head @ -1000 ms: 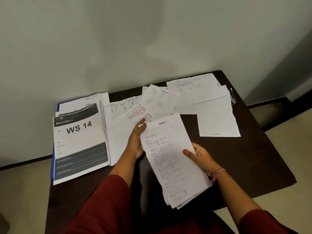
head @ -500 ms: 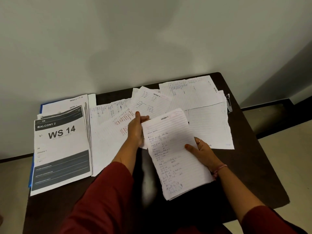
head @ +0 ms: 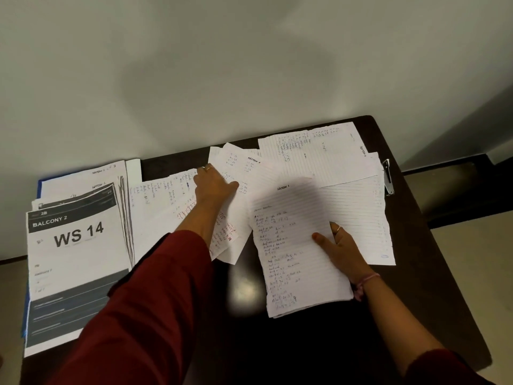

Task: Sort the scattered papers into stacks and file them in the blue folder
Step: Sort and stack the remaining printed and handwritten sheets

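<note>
**Lined sheets fanned over a dark tabletop**

The tabletop (head: 433,287) is dark, smooth and glossy, with a rounded corner at 1 o'clock. Thin ruled sheets, some with ragged torn edges, lie overlapping across it.

The right hand (head: 342,250) grips a stack of lined pages (head: 297,245) at 4 o'clock of centre, thumb on top, fingers under the right edge; the top page is headed "SECTION 3", with handwriting below too small to read. The left hand (head: 213,186) reaches toward 12 o'clock, its fingers resting fairly flat on the scattered papers (head: 166,201). Whether it pinches one cannot be told. One sheet beside it reads "SECTION 5" (head: 254,159); another carries red ink.

At 9 o'clock sits a pile of smooth printed sheets (head: 75,245), the top one marked "2B", "BALCONY 2" and "WS 14" with grey bands. The blue folder (head: 39,187) lies beneath that pile, only its thin edge showing at the left.

A mostly blank ruled sheet (head: 361,218) lies at 3 o'clock. A shiny metal clip (head: 387,176) rests at the tabletop's right edge, at 2 o'clock.
</note>
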A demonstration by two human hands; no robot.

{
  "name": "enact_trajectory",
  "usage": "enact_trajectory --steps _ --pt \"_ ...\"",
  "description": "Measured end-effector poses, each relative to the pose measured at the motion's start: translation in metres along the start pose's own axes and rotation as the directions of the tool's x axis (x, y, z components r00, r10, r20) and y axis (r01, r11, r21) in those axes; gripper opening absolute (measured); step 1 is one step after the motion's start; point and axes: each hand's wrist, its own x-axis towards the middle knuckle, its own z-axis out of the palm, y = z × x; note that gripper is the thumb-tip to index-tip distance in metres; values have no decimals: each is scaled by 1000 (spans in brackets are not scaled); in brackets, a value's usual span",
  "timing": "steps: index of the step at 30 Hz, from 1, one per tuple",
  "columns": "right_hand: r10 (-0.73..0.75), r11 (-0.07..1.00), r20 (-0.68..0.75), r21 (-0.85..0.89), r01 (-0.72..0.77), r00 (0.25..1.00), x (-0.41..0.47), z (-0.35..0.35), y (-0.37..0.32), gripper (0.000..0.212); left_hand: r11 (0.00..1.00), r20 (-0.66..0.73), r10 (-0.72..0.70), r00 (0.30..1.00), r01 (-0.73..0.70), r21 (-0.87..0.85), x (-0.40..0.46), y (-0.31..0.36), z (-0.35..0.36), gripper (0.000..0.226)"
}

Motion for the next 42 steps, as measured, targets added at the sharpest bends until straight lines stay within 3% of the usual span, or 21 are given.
enact_trajectory --steps 6,11,14,21,25,30,34,38,42 --pt "34 998 -9 -47 -35 999 6 2 4 29 990 20 -88 996 85 114 17 6 -4 111" --pt "61 998 -9 -14 -61 998 4 2 5 27 980 52 -99 994 88 176 31 -1 -9 115" --pt "69 997 -9 -19 -69 998 4 2 4 29 986 73 -123 990 113 125 38 -3 -10 98" --pt "52 998 -11 -47 -52 999 1 2 -1 28 997 96 -68 993 72 -35 41 -6 -8 22" --pt "16 1000 -18 -15 -16 1000 -6 -1 -7 33 975 -21 53 998 -56 -217 24 1 -19 20" --pt "6 999 -36 31 -4 999 -24 -8 -15 25 848 -150 272 950 -311 -430 -5 8 -48 16" --pt "-34 996 -97 74 42 995 -41 -12 -25 33 688 -268 344 900 -436 -580 -36 19 -76 14" --pt "-38 982 -126 176 60 991 -57 -10 -40 35 530 -332 343 878 -473 -703 -68 22 -103 16" --pt "-90 956 -117 267 119 989 -75 -2 -63 30 381 -359 243 901 -429 -819 -95 20 -122 4"
